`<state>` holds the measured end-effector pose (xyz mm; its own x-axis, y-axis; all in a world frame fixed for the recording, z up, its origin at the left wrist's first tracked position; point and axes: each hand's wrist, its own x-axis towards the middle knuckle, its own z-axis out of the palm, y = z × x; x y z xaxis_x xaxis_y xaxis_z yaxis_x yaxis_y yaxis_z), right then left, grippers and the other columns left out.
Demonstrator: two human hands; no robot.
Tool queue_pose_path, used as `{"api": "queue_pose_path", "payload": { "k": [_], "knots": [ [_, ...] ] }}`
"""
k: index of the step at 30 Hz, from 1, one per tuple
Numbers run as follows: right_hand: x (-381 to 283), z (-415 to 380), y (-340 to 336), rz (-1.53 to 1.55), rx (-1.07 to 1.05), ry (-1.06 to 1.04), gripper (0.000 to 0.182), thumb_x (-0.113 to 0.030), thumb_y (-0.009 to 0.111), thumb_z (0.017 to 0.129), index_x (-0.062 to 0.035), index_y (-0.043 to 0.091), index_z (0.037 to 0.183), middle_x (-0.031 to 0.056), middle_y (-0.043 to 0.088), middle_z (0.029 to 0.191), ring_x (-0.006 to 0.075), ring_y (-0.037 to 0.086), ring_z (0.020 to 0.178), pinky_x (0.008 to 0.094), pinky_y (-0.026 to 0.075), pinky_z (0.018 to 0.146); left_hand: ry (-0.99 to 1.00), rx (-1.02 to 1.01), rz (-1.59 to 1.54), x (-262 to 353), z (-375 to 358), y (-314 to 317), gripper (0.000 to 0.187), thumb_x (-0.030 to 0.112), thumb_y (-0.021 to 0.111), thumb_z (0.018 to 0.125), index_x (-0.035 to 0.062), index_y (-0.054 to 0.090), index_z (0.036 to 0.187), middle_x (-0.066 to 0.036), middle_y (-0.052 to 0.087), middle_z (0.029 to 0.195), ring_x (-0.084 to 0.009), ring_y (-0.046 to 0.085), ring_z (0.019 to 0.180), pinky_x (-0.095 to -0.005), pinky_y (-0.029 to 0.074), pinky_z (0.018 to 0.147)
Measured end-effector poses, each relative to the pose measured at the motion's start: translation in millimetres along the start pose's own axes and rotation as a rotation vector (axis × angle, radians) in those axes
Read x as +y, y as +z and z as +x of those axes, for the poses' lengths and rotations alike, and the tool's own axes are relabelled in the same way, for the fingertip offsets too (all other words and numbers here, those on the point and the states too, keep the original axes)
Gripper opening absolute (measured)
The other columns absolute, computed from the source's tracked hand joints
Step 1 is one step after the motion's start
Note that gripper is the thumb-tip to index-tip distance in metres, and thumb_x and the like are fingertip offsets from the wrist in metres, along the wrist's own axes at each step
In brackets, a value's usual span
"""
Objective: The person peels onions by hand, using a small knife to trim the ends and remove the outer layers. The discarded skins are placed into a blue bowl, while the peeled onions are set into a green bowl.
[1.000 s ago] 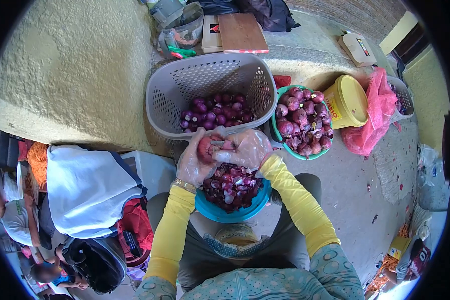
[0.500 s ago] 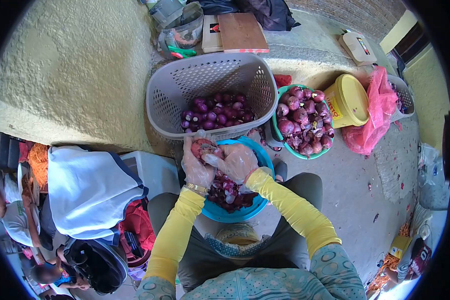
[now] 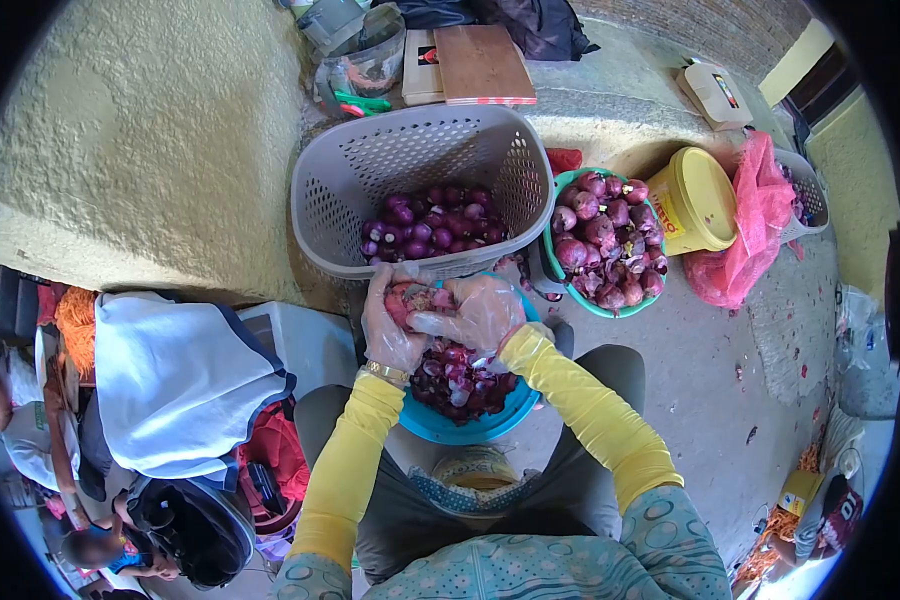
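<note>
Left hand [image 3: 390, 320], in a clear plastic glove, is cupped closed around a red onion [image 3: 410, 298]. Right hand [image 3: 478, 310], also gloved, has its fingers pinched onto the same onion from the side. The onion is held just above the near rim of a blue bowl [image 3: 440, 428] of purple peelings [image 3: 458, 380], which rests between the person's knees.

Judgement on the step in hand: peeling goes best with the onion kept over the bowl so that loose skin drops into it, the left grip firm but not crushing, and the right fingers pulling skin away from the root end. Thin gloves may slip on dry skin.

Beyond the hands, a grey perforated basket [image 3: 342, 190] holds peeled onions [image 3: 432, 228]. To its right, a green basin [image 3: 555, 270] holds unpeeled onions [image 3: 605, 240]; next to it stands a yellow bucket [image 3: 698, 200] and a pink bag [image 3: 755, 225].

The floor [image 3: 710, 350] is bare concrete, littered with skin fragments. A rough yellow wall [image 3: 140, 140] rises on the left, where another person [image 3: 170, 380] sits.
</note>
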<state>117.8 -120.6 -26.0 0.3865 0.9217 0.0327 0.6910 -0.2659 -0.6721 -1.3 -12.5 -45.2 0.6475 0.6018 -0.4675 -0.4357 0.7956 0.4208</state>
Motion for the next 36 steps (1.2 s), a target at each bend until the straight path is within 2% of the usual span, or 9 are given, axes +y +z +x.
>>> {"api": "queue_pose_path", "payload": {
  "k": [4, 11, 14, 16, 18, 24, 27, 34, 36],
  "knots": [
    [-6.1, -0.6, 6.6, 0.147, -0.03, 0.08, 0.068, -0.07, 0.061, 0.088, -0.0034, 0.073, 0.083, 0.0256, 0.068, 0.078, 0.0427, 0.067, 0.077, 0.0491, 0.053, 0.071, 0.187, 0.083, -0.007, -6.9, -0.5, 2.4, 0.035, 0.041, 0.06, 0.1, 0.0069, 0.06, 0.092, -0.01, 0.067, 0.095, -0.0252, 0.066, 0.091, -0.0422, 0.057, 0.085],
    [-8.5, -0.9, 13.1, 0.349, -0.068, 0.174, 0.064, -0.066, 0.06, 0.091, -0.0038, 0.072, 0.085, 0.0239, 0.068, 0.078, 0.0418, 0.065, 0.072, 0.049, 0.051, 0.068, 0.336, 0.07, -0.094, -11.9, 6.2, -0.2, 0.035, 0.04, 0.058, 0.102, 0.006, 0.062, 0.095, -0.009, 0.066, 0.098, -0.0245, 0.064, 0.094, -0.0416, 0.056, 0.086],
    [-2.8, 6.6, -11.8, 0.388, -0.195, 0.221, 0.061, -0.064, 0.063, 0.09, -0.0046, 0.074, 0.091, 0.0224, 0.07, 0.08, 0.041, 0.067, 0.074, 0.0478, 0.052, 0.07, 0.168, -0.11, -0.017, 0.5, -2.8, 12.5, 0.037, 0.04, 0.058, 0.103, 0.0044, 0.064, 0.1, -0.01, 0.066, 0.102, -0.025, 0.064, 0.098, -0.0405, 0.057, 0.087],
    [5.4, 9.5, -26.5, 0.145, -0.061, -0.056, 0.058, -0.064, 0.065, 0.089, -0.0074, 0.076, 0.097, 0.0211, 0.071, 0.081, 0.0403, 0.069, 0.074, 0.0466, 0.054, 0.07, -0.145, -0.081, -0.081, 7.4, -7.4, 25.1, 0.039, 0.04, 0.058, 0.103, 0.0026, 0.066, 0.106, -0.011, 0.068, 0.105, -0.026, 0.065, 0.099, -0.0411, 0.058, 0.088],
    [9.8, 9.5, -21.4, 0.129, 0.002, -0.123, 0.057, -0.064, 0.067, 0.087, -0.0095, 0.077, 0.101, 0.0205, 0.072, 0.081, 0.04, 0.07, 0.075, 0.0462, 0.055, 0.07, -0.21, -0.082, -0.11, 4.8, 1.4, 12.8, 0.038, 0.038, 0.057, 0.103, 0.0018, 0.066, 0.11, -0.011, 0.068, 0.106, -0.0269, 0.067, 0.099, -0.0428, 0.058, 0.088],
    [-6.4, 0.2, -1.6, 0.002, 0.059, -0.041, 0.059, -0.064, 0.068, 0.086, -0.0073, 0.076, 0.097, 0.0221, 0.07, 0.079, 0.0405, 0.069, 0.077, 0.0477, 0.055, 0.07, 0.044, 0.018, -0.061, -5.5, -5.4, 13.5, 0.032, 0.035, 0.056, 0.103, 0.0035, 0.064, 0.104, -0.01, 0.068, 0.103, -0.0259, 0.066, 0.096, -0.0423, 0.057, 0.088],
    [-7.0, -1.3, 10.0, 0.183, 0.024, 0.026, 0.06, -0.066, 0.066, 0.087, -0.0065, 0.075, 0.092, 0.0233, 0.069, 0.077, 0.042, 0.068, 0.075, 0.048, 0.054, 0.069, 0.18, -0.151, -0.128, -11.9, 5.9, 2.2, 0.032, 0.035, 0.057, 0.103, 0.0042, 0.062, 0.102, -0.007, 0.065, 0.105, -0.0254, 0.063, 0.1, -0.0421, 0.053, 0.095],
    [-9.3, -4.4, 25.6, 0.451, -0.047, 0.123, 0.063, -0.065, 0.061, 0.092, -0.0038, 0.075, 0.091, 0.0238, 0.068, 0.077, 0.0427, 0.065, 0.073, 0.0467, 0.052, 0.071, 0.305, -0.006, -0.119, -17.2, 5.8, 1.1, 0.034, 0.039, 0.057, 0.103, 0.0045, 0.061, 0.1, -0.007, 0.064, 0.108, -0.0264, 0.061, 0.104, -0.042, 0.05, 0.102],
    [-8.2, -4.9, 24.5, 0.537, -0.025, 0.152, 0.063, -0.065, 0.06, 0.092, -0.0039, 0.075, 0.092, 0.0233, 0.068, 0.077, 0.0423, 0.065, 0.073, 0.0459, 0.052, 0.071, 0.322, -0.003, -0.08, -18.3, 6.2, 0.8, 0.04, 0.043, 0.057, 0.103, 0.0035, 0.063, 0.106, -0.008, 0.065, 0.11, -0.0276, 0.062, 0.106, -0.0428, 0.051, 0.101]
  ]
}}
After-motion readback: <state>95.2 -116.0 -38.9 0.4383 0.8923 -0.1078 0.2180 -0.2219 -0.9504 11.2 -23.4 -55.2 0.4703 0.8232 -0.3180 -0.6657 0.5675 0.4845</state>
